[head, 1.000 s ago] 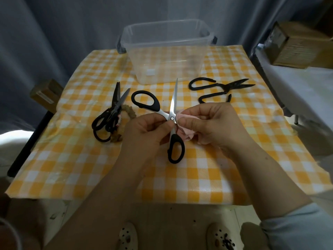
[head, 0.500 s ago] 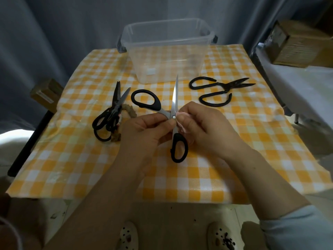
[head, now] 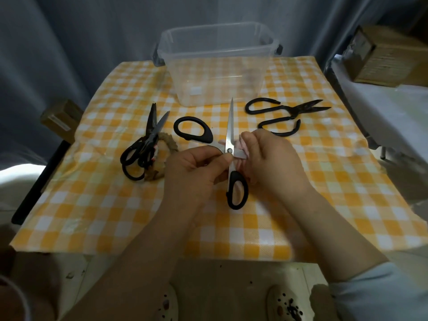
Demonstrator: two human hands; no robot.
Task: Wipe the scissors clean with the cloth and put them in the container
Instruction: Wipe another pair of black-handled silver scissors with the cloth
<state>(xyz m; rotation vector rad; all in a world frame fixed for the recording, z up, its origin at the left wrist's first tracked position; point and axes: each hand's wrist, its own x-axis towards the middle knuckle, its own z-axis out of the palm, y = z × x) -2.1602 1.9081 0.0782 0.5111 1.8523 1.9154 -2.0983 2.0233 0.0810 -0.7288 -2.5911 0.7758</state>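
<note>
Opened wide, a pair of black-handled scissors (head: 229,135) is held over the middle of the table, one blade pointing up toward the container. My left hand (head: 196,167) pinches them at the pivot. My right hand (head: 271,163) holds a pink cloth (head: 240,147) wrapped round the other blade, which is mostly hidden. The clear plastic container (head: 220,66) stands at the back of the table.
Two black-handled scissors (head: 143,144) lie at the left on a brownish ring. An all-black metal pair (head: 284,117) lies at the right. The table has a yellow checked cover (head: 92,205). A wicker box (head: 384,59) sits on a side surface at the right.
The scissors tilted slightly and rose a little. My right hand slid the cloth along the blade toward the pivot, then a little outward again.
</note>
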